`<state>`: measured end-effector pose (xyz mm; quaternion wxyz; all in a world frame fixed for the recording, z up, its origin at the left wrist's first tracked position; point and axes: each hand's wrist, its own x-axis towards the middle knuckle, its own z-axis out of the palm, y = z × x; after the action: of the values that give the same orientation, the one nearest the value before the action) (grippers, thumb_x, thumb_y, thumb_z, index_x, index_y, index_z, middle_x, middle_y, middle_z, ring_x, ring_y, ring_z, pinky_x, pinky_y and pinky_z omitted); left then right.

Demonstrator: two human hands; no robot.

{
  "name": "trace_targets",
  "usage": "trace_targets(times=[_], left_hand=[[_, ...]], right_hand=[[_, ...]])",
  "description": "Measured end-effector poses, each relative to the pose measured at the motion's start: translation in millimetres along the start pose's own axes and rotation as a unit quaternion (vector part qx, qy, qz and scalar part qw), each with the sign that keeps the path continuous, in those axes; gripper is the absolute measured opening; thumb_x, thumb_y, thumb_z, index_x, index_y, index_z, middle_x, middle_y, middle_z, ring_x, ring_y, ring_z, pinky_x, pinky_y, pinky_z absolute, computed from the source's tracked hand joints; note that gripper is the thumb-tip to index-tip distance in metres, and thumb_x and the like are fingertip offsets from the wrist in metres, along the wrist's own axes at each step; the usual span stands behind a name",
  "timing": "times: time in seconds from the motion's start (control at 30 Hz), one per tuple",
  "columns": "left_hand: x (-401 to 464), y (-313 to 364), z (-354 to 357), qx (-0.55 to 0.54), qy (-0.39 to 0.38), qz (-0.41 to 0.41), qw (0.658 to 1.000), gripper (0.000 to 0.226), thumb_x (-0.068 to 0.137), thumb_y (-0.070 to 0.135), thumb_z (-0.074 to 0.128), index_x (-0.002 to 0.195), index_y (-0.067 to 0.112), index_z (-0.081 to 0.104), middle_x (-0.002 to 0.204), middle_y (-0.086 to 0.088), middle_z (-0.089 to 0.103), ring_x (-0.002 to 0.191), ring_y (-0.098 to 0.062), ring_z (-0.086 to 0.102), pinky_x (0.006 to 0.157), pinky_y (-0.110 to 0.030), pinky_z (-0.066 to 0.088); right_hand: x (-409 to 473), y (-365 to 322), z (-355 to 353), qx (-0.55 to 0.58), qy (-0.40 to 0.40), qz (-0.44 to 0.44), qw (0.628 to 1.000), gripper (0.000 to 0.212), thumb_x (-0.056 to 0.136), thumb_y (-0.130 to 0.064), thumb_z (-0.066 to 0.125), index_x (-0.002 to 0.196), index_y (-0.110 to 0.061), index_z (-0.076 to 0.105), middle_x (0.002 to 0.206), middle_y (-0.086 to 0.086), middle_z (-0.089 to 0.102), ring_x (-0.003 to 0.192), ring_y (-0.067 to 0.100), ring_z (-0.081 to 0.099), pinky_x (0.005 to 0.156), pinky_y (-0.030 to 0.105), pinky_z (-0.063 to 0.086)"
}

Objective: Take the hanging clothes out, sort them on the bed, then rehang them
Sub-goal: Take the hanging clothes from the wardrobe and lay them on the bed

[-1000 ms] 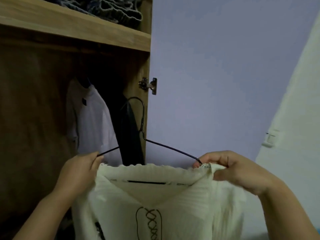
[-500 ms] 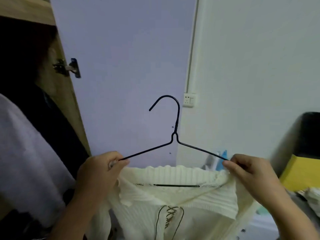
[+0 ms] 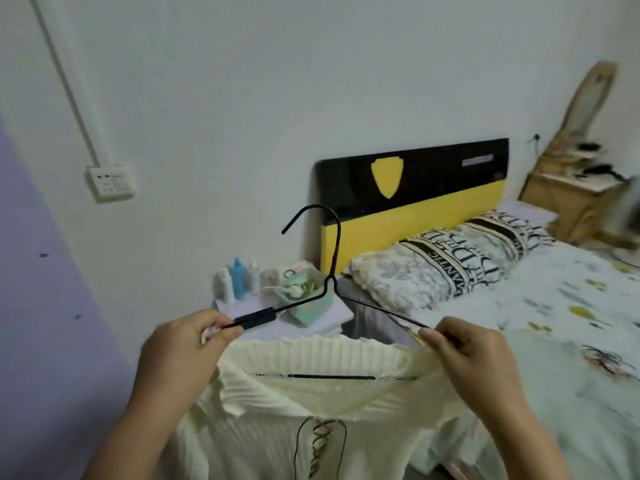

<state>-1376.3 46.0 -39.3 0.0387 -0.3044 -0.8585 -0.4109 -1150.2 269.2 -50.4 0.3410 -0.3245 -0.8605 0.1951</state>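
the person is turning away from the wardrobe: a second ago the open cupboard and its hanging shirts were filling the view, and now the bed (image 3: 571,323) is lying ahead, stretching off toward two o'clock, with its black and yellow headboard (image 3: 433,188) at one o'clock. the cream knitted top (image 3: 311,427) is coming along, still threaded on the black wire hanger (image 3: 332,271), whose hook is pointing up at twelve o'clock, free of any rail. the left hand (image 3: 180,351) is pinching the hanger's left arm together with the collar's edge, at nine o'clock from the hook's stem; the right hand (image 3: 467,355) is pinching the right arm and the knit there, at three o'clock. both are curled tight around wire and cloth. the top is hanging between the wrists, just short of the mattress edge. so the taking-out seems done for this piece, and laying it on the floral sheet looks like the next job. a cluttered bedside stand (image 3: 311,317) is sitting behind the hanger.
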Motion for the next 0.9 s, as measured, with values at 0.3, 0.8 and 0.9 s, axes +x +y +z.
trace_targets(times=[0.3,0.8,0.9], left_hand=[[-23,143,141,-0.070,-0.138,0.100,0.983,0.016,0.064,0.039,0.071,0.059,0.039,0.056,0.067,-0.003,0.067,0.069,-0.027,0.060,0.066,-0.037,0.047],[-37,300,332,-0.108,-0.289,0.187,0.933,0.032,0.076,0.022,0.074,0.056,0.037,0.054,0.061,0.010,0.060,0.062,-0.012,0.054,0.058,-0.023,0.039],[-21,321,372,-0.104,-0.323,0.220,0.915,0.016,0.079,0.022,0.071,0.066,0.026,0.063,0.062,0.008,0.061,0.061,-0.009,0.052,0.057,-0.022,0.038]], right_hand=[[-63,128,-126,-0.037,0.088,0.156,0.983,0.038,0.078,-0.043,0.062,0.047,-0.030,0.045,0.053,-0.018,0.054,0.064,0.009,0.052,0.047,0.029,0.029],[-98,272,-231,-0.098,0.197,0.333,0.917,0.041,0.080,-0.023,0.070,0.047,-0.023,0.045,0.048,-0.013,0.050,0.058,0.008,0.047,0.048,0.030,0.026],[-82,297,-234,-0.113,0.210,0.362,0.901,0.045,0.081,-0.023,0.070,0.046,-0.028,0.041,0.046,-0.016,0.050,0.058,0.006,0.048,0.047,0.030,0.025]])
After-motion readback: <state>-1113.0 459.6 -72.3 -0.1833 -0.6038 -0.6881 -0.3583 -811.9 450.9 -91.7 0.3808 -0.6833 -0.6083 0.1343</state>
